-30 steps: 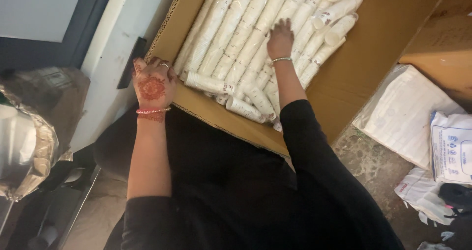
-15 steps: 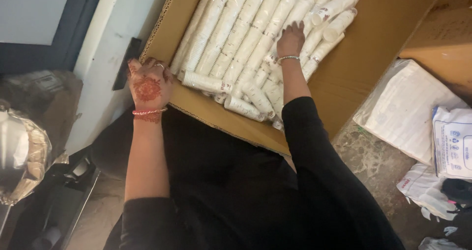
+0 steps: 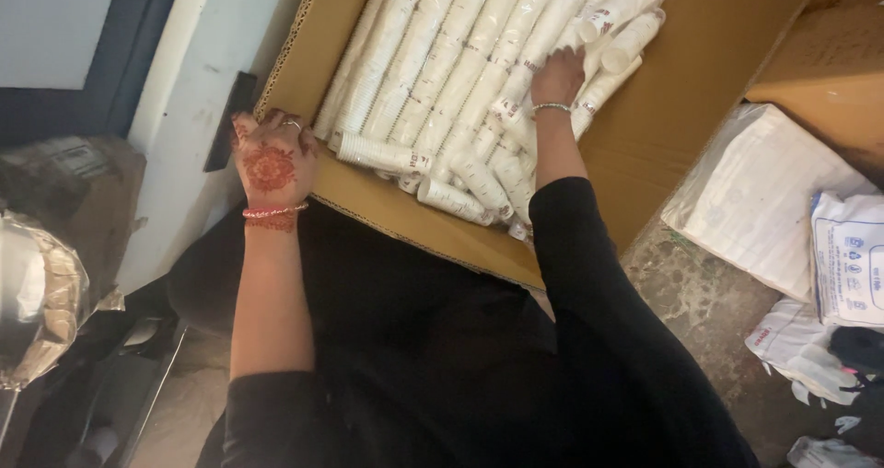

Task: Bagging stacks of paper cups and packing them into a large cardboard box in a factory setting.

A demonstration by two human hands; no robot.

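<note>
Many stacked sleeves of white paper cups [image 3: 479, 81] lie on their sides in the big cardboard box [image 3: 700, 127] in front of us, packed in rows from the near wall toward the far end. Our left hand [image 3: 273, 160] is clenched over the box's near left corner, fingers curled on the cardboard rim. Our right hand [image 3: 558, 74] lies flat on the cups toward the right of the pile, fingers spread and pressing down on a sleeve; we cannot tell whether it grips one or only rests there.

We judge the cups the weak point. They are thin paper, and a hand leaning its weight on them could dent the rims or crush a stack out of round. The short sleeves near the front wall [image 3: 460, 196] lie crosswise and loose, so a push from above could roll them or slide cups out of their stack. The box wall under our left hand is plain corrugated card, and a hard pull there could bend or tear the flap.

Set against the frame half a second ago, our right hand has reached a little farther up the pile and more to the right, and the view has shifted slightly closer to the box. Our left hand stays on the same corner. White plastic packets [image 3: 764, 201] lie on the floor to the right.
</note>
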